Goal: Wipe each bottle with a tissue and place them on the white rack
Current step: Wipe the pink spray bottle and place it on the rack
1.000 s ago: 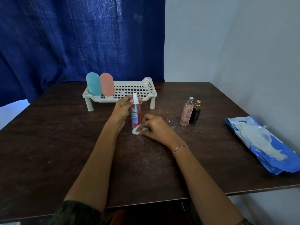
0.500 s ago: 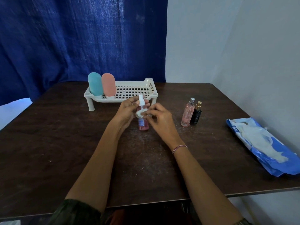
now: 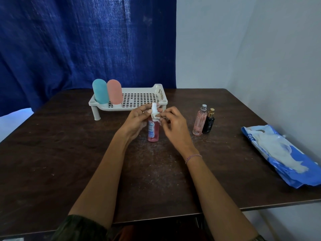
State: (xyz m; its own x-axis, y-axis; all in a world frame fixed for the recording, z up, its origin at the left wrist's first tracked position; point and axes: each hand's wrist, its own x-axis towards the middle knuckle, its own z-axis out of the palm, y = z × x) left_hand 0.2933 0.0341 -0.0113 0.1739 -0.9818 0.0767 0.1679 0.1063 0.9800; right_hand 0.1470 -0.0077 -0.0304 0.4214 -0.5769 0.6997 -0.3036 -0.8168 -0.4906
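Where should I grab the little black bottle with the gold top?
Grip the black bottle round its body, below the gold cap, coming from the right or front. It stands upright and thin, and the pale pink bottle crowds its left side, so fingers would probably fit badly there.

The dark wooden table (image 3: 60,162), flecked with pale specks, carries a white rack (image 3: 111,108) on short legs toward the far edge, a pink bottle (image 3: 199,122) and a black bottle (image 3: 209,125) upright side by side right of centre, and a blue tissue pack (image 3: 281,153) flat near the right edge.
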